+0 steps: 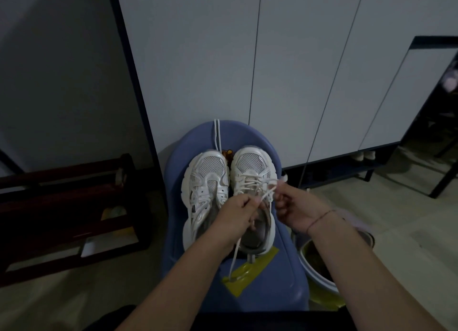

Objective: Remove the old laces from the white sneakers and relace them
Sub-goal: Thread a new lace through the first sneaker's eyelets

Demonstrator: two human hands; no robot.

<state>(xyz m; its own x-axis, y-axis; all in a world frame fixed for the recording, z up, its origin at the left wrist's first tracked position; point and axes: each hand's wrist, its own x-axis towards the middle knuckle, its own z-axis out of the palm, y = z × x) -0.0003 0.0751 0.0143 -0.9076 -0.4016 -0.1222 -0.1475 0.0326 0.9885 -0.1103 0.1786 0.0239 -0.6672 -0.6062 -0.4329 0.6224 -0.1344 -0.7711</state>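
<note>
Single head-worn wide-angle view: faces forward and steeply down, close above the white sneakers (250, 162) on a blue stool (173, 172).

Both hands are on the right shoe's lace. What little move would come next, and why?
Probably pull the lace out of the next eyelet of the right sneaker. The left hand and right hand each pinch a strand over it, its lower crossings are threaded, and the left sneaker looks bare.

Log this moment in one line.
right sneaker: lace in work; left hand: pinches lace; right hand: pinches lace; left sneaker: unlaced; on blue stool
</note>
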